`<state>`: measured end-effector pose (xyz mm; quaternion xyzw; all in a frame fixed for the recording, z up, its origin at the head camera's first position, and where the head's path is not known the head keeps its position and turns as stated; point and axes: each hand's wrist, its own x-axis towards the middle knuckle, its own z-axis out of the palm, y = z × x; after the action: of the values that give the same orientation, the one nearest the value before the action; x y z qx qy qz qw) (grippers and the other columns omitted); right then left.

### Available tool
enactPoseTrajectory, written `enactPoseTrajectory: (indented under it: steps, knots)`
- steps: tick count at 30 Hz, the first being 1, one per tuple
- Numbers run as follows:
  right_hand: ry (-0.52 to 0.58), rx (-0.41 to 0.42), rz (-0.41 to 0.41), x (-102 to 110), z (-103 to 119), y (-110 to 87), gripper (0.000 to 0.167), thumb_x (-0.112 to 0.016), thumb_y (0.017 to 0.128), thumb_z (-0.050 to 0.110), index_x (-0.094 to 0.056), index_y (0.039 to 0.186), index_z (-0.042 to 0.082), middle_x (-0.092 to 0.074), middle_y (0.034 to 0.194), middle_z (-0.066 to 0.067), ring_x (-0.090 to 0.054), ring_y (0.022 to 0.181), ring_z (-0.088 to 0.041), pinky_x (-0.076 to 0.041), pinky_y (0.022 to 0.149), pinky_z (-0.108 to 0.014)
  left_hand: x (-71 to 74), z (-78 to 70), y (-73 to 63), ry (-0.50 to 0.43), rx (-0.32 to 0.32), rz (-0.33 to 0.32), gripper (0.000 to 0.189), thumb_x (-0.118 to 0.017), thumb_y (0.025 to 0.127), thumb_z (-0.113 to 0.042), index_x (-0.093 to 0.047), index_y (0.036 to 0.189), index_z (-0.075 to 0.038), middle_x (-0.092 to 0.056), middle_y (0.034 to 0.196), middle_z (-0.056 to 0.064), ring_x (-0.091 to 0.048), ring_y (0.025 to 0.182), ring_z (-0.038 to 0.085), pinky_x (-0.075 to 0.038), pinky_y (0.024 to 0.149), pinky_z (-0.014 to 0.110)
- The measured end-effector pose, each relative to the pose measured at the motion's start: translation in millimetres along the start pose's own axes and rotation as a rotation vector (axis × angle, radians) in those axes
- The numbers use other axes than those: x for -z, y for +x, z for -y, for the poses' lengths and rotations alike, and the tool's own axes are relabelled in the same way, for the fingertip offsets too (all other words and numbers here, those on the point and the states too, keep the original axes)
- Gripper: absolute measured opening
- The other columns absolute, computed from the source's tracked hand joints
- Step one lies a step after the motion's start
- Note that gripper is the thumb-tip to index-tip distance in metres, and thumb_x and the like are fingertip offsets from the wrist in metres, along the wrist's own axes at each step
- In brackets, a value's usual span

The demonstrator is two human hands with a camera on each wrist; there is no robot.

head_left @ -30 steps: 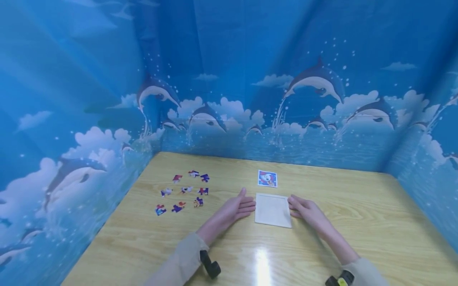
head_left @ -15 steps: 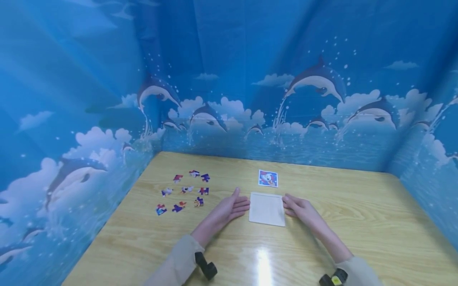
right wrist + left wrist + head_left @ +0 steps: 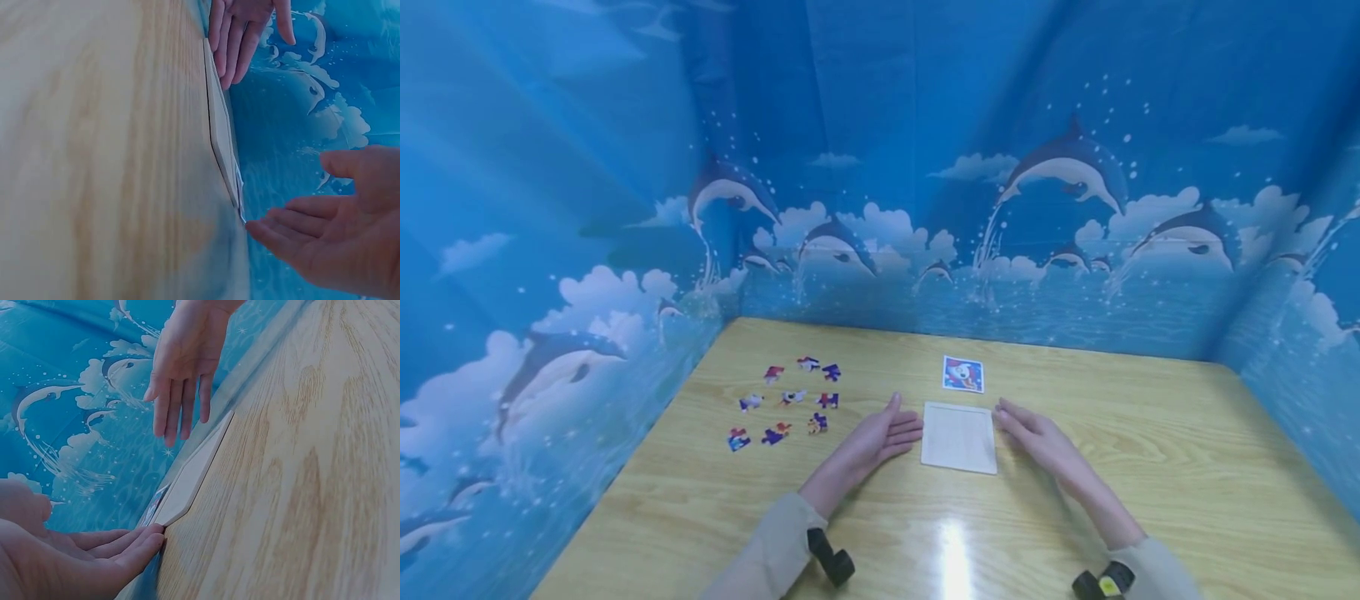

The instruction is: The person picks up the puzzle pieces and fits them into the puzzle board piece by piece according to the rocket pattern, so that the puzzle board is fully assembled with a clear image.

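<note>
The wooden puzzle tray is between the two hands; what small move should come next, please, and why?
Probably the left hand should reach for a nearby jigsaw piece: the wooden puzzle tray lies flat, and nine loose pieces lie to its left.

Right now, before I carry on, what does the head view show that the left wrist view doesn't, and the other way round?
Only the head view: nine loose puzzle pieces, the beige sleeves and the black wrist devices.
Only the left wrist view: the palm side of the right hand, fingers extended.
Both: each hand, including the left hand, plus the pale board, picture card, wooden table and dolphin backdrop.
</note>
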<state>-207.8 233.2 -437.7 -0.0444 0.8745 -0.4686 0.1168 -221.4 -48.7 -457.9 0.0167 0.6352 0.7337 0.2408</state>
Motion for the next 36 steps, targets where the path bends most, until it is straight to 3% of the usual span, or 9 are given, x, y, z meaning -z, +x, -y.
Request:
enactPoseTrajectory:
  steps: [7, 10, 15, 20, 26, 30, 36]
  knots:
    - [-0.380, 0.315, -0.021, 1, -2, -7.8, 0.061, -0.053, 0.106, 0.024, -0.031, 0.152, -0.009, -0.031, 0.157, -0.031, -0.035, 0.141, -0.052, -0.030, 0.115, -0.062, 0.2, -0.9, -1.3, 0.005, -0.002, 0.002, 0.079, -0.032, 0.107, -0.056, -0.038, 0.147, 0.012, -0.048, 0.147, 0.029, -0.052, 0.135, 0.037, -0.041, 0.115, 0.045]
    - [-0.531, 0.374, 0.014, -3, -3, -8.6, 0.064, -0.057, 0.104, 0.023, -0.032, 0.151, -0.012, -0.028, 0.157, -0.032, -0.025, 0.145, -0.053, -0.024, 0.117, -0.064, 0.1, -1.1, -1.1, 0.006, 0.002, -0.004, 0.080, -0.033, 0.107, -0.057, -0.038, 0.147, 0.012, -0.049, 0.147, 0.028, -0.052, 0.135, 0.037, -0.041, 0.115, 0.045]
    - [-0.693, 0.349, 0.083, -8, -2, -10.1, 0.068, -0.059, 0.102, 0.031, -0.033, 0.151, -0.010, -0.026, 0.160, -0.029, -0.020, 0.147, -0.051, -0.023, 0.113, -0.073, -0.1, -1.3, -1.1, 0.008, -0.002, 0.000, 0.079, -0.031, 0.107, -0.056, -0.038, 0.147, 0.012, -0.048, 0.147, 0.029, -0.052, 0.135, 0.037, -0.041, 0.115, 0.045]
    - [-0.725, 0.287, 0.151, -10, -1, -9.3, 0.068, -0.054, 0.104, 0.035, -0.030, 0.154, -0.007, -0.021, 0.163, -0.027, -0.017, 0.150, -0.048, -0.015, 0.112, -0.077, 9.5, -6.8, -3.1, 0.016, -0.045, -0.001, 0.077, -0.030, 0.108, -0.055, -0.039, 0.147, 0.010, -0.049, 0.147, 0.027, -0.051, 0.136, 0.037, -0.041, 0.115, 0.043]
    - [-0.760, 0.288, 0.185, -10, -6, -8.3, 0.070, -0.045, 0.107, 0.039, -0.025, 0.155, -0.007, -0.017, 0.163, -0.028, -0.014, 0.150, -0.048, -0.010, 0.112, -0.078, 39.3, -27.6, -7.1, 0.006, -0.118, -0.040, 0.069, -0.035, 0.109, -0.050, -0.041, 0.149, 0.006, -0.050, 0.148, 0.024, -0.047, 0.139, 0.037, -0.038, 0.117, 0.046]
    - [-0.740, 0.281, 0.201, -9, -3, -10.7, 0.068, -0.046, 0.107, 0.037, -0.025, 0.155, -0.007, -0.017, 0.164, -0.027, -0.014, 0.150, -0.049, -0.010, 0.111, -0.079, 71.8, -43.4, -12.9, 0.077, -0.174, -0.101, 0.057, -0.035, 0.111, -0.040, -0.042, 0.150, 0.001, -0.049, 0.151, 0.020, -0.043, 0.143, 0.034, -0.032, 0.120, 0.047]
    - [-0.742, 0.290, 0.197, -9, -5, -8.5, 0.069, -0.048, 0.107, 0.036, -0.025, 0.155, -0.007, -0.018, 0.163, -0.028, -0.014, 0.150, -0.048, -0.011, 0.111, -0.079, 126.1, -67.4, -20.6, 0.279, -0.221, -0.238, 0.051, -0.032, 0.113, -0.031, -0.038, 0.151, 0.002, -0.044, 0.154, 0.022, -0.040, 0.144, 0.036, -0.031, 0.121, 0.048]
